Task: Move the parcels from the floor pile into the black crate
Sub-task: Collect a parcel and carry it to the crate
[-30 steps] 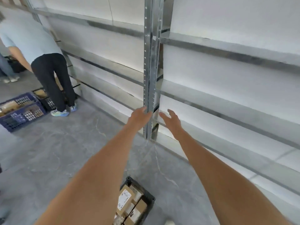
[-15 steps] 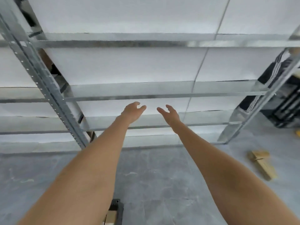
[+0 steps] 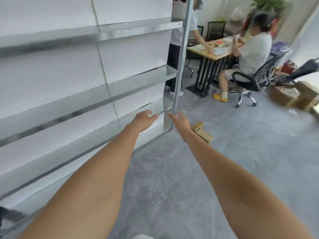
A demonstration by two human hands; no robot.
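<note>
Both my arms stretch forward over the grey floor. My left hand (image 3: pixel 144 119) and my right hand (image 3: pixel 181 120) are held out side by side, fingers apart, holding nothing. Just beyond my right hand two small cardboard parcels (image 3: pixel 202 131) lie on the floor near the foot of a metal shelf post (image 3: pixel 179 73). The black crate is out of view.
A metal shelving unit (image 3: pixel 103 94) with white panels fills the left side. Further right a person sits on an office chair (image 3: pixel 250 80) at a wooden desk (image 3: pixel 212 52), another person stands behind the post. Open cardboard boxes (image 3: pixel 291 97) stand at the far right.
My view has swung to the right: the black crate with parcels has left the bottom edge, and the parcels on the floor and the desk area have come into view. Both hands stay empty and outstretched.
</note>
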